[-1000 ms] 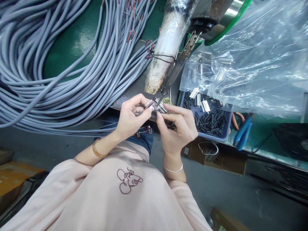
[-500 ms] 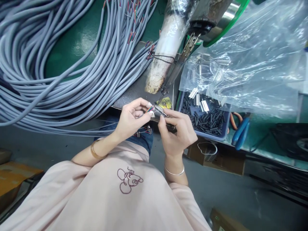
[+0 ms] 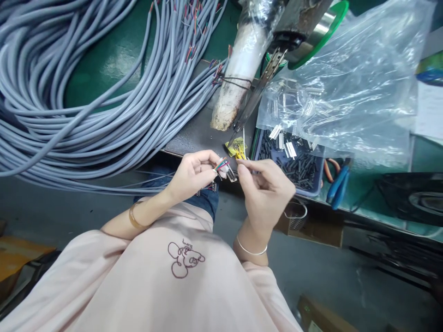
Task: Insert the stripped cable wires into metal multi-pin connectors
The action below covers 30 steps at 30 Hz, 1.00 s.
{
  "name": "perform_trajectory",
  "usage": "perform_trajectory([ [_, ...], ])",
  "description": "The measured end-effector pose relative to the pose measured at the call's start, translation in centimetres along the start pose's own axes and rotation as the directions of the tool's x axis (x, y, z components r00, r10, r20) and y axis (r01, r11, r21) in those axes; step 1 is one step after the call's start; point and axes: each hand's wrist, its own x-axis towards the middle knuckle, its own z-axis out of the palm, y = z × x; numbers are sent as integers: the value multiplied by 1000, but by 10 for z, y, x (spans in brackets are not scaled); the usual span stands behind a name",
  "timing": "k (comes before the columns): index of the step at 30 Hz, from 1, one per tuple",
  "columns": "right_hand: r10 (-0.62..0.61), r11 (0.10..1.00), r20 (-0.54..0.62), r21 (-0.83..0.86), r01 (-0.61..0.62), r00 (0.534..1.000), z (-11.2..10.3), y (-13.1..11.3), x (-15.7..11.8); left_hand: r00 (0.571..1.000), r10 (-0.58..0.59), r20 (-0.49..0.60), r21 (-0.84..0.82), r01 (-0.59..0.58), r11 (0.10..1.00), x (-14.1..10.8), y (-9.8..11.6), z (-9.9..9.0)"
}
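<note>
Coloured wires [image 3: 222,163] and a small metal connector [image 3: 230,174] are pinched between the thumb and fingers of my left hand [image 3: 194,175]. The connector points down to the right, past the fingertips. Just to its right, my right hand [image 3: 266,191] is closed, thumb against forefinger; what it grips is too small to make out. Its fingertips are beside a yellow crumpled piece [image 3: 236,147] at the bench edge. A thin white strand [image 3: 244,138] runs down toward those fingertips.
Grey cables [image 3: 114,124] cover the left bench. A soldering iron [image 3: 254,94] points down beside a wrapped white cylinder [image 3: 235,78]. A blue tray [image 3: 316,184] holds black tubes and connectors, partly under a plastic bag [image 3: 363,87]. Pliers [image 3: 337,186] lie right of it.
My right hand has moved right, away from the connector, which stays in my left hand and now tilts more steeply downward. My left hand has lowered slightly. The plastic bag appears shifted left.
</note>
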Motion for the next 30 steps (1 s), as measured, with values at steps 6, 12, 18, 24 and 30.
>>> perform_trajectory([
  [6, 26, 994, 163, 99, -43, 986, 4, 1, 7, 998, 2, 59, 10, -2, 1000, -3, 3, 4],
  [12, 0, 995, 169, 99, -17, 986, 2, 1, 4, 999, -4, 45, 23, 3, 1000, -3, 0, 4],
  [18, -17, 996, 184, 93, 0, 983, 1, 0, 4, 999, 0, 45, 67, -3, 998, -5, -2, 3],
  [24, -29, 995, 216, 100, 7, 976, -1, -1, 5, 999, 4, 54, 79, -8, 997, -6, -3, 3],
  [30, -1, 994, 254, 106, -27, 967, -2, 0, 6, 998, -12, 63, 41, 9, 999, -6, -1, 2],
])
